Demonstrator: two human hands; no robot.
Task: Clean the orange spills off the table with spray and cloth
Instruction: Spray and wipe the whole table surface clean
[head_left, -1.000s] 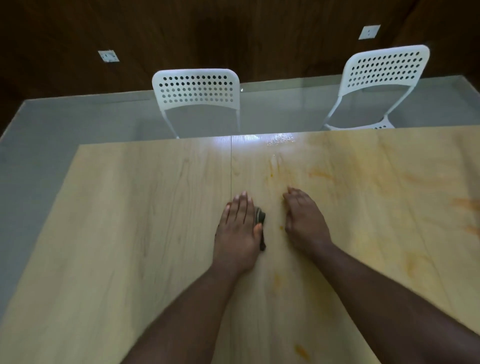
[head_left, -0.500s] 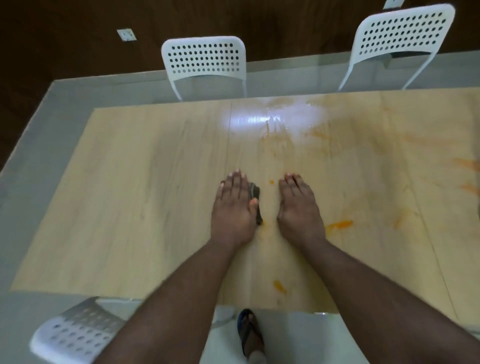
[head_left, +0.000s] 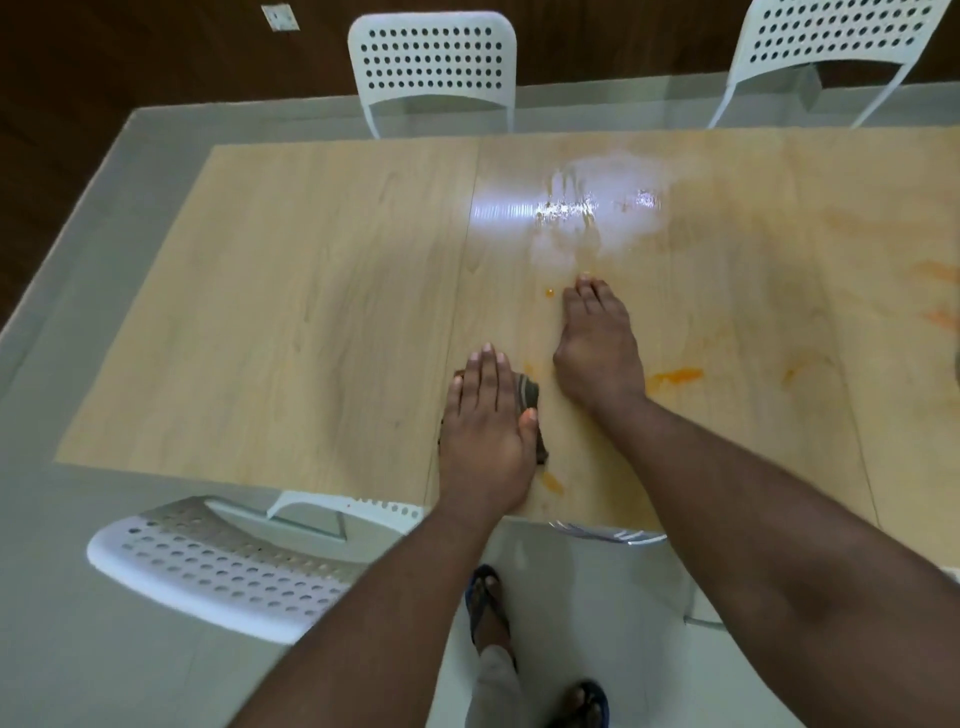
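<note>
Head view — hands?
— Left hand (head_left: 485, 431) flat, fingers straight, pressing cloth (head_left: 529, 399) onto table (head_left: 311, 312) near front edge. Right hand (head_left: 597, 348) flat beside it.
— Spills?
— Orange smear (head_left: 675, 375) just right of right hand.

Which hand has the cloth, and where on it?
The left hand presses flat on top of the dark folded cloth; the right hand holds nothing.

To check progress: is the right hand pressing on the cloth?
No, the left hand presses the cloth; the right hand lies flat on bare table.
</note>
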